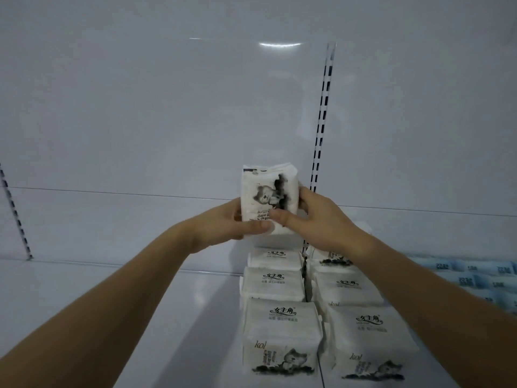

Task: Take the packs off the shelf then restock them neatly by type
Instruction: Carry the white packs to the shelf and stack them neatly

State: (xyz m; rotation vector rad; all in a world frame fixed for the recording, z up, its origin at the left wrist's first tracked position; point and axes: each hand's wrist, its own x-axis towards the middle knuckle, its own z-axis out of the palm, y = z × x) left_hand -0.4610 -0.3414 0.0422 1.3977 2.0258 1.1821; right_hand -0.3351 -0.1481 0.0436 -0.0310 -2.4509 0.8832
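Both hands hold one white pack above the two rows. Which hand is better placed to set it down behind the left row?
The left hand. It grips the white pack from the left, directly above the left row; the right hand hangs over the right row.

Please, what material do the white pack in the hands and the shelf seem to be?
White pack: probably soft plastic film with a slight sheen, printed; it dents under the left hand and right hand. Shelf: likely painted metal, smooth and glossy white; it mirrors light, and a slotted upright stands behind.
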